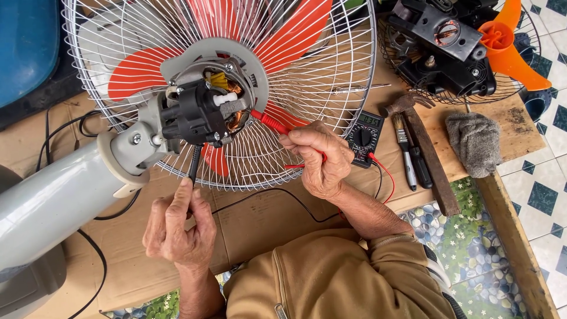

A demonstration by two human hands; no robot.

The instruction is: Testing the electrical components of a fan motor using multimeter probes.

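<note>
The left hand (176, 227) is pinching the black probe (194, 166) up against the exposed fan motor (204, 112), while the right hand (316, 158) is gripping the red probe (270, 123) at the motor's side. Both probes are touching; the multimeter (364, 136) is sitting just right of the right hand. The wire guard (331, 88) is crowding above both hands; bare surface (260, 218) is lying open between them.

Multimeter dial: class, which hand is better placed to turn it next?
Probably the right hand: holding the red probe, it lies just beside the multimeter. The left hand holds the black probe under the motor, farther away.
</note>
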